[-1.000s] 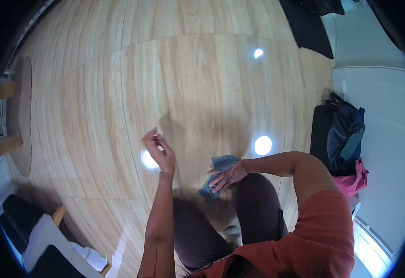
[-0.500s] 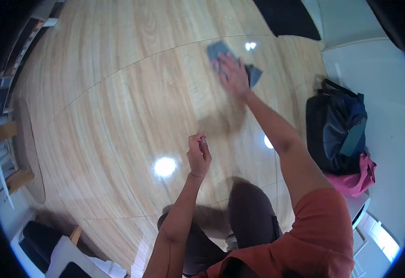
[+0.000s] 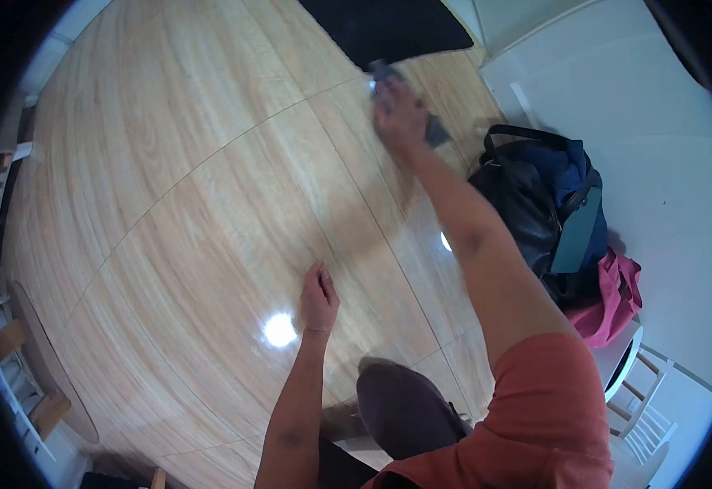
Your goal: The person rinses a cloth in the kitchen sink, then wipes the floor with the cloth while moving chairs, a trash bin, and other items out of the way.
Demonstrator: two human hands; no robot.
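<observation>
My right hand [image 3: 401, 116] presses a grey-blue cloth [image 3: 437, 131] flat against the wood floor [image 3: 233, 212], near the edge of a black mat. Parts of the cloth stick out beyond the fingertips and beside the palm; the hand is slightly blurred. Over the floor at the lower middle hangs my left hand [image 3: 320, 300], its fingers curled in and nothing visible in them.
At the top lies the black mat [image 3: 392, 28]. A black bag [image 3: 523, 191] with a pink cloth [image 3: 612, 297] stands against the white wall at the right. White chairs [image 3: 645, 407] are at the lower right, wooden-legged furniture [image 3: 50, 411] at the left.
From beside my knee, my right hand has moved far forward with the cloth, then on toward the mat. My left hand stays curled, shifted slightly. The view has turned toward the right.
</observation>
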